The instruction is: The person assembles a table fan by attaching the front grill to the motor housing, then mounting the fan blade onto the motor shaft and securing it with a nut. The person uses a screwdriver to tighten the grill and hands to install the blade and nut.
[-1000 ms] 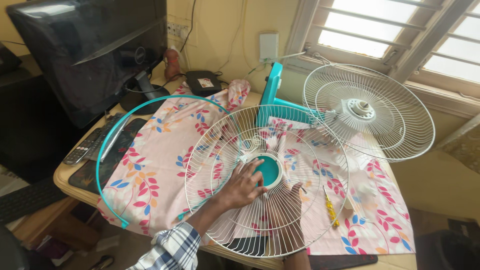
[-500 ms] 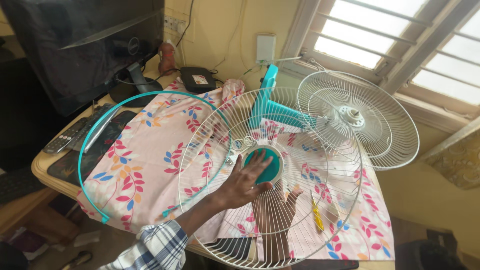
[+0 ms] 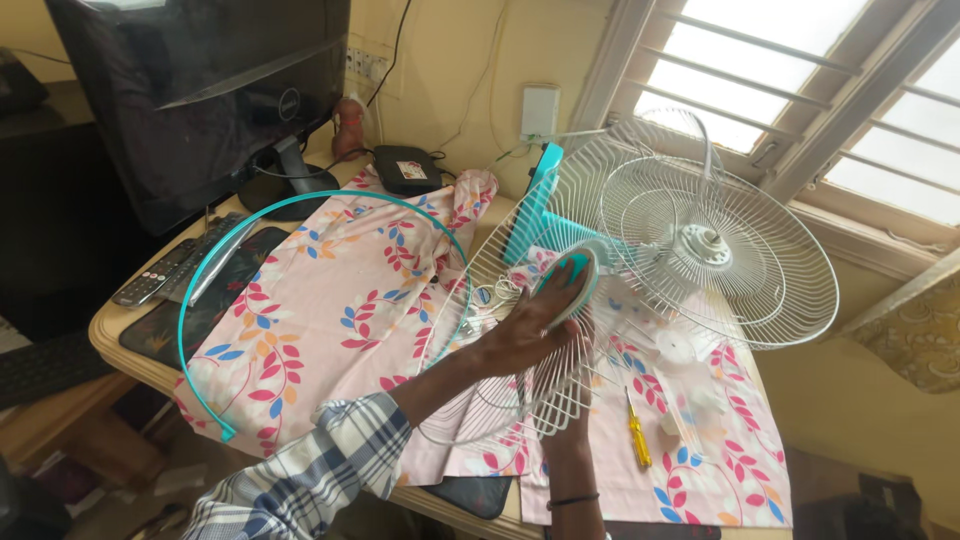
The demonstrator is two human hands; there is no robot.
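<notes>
Bright daylight pours in through the louvred window [image 3: 800,90] at the upper right, blown out to white between its slats. The floral cloth [image 3: 340,300] is evenly lit with soft shadows. The dark monitor [image 3: 200,90] shows pale streaks of glare. The tilted wire fan guard [image 3: 520,300] blurs slightly; straight lines bow toward the edges.
</notes>
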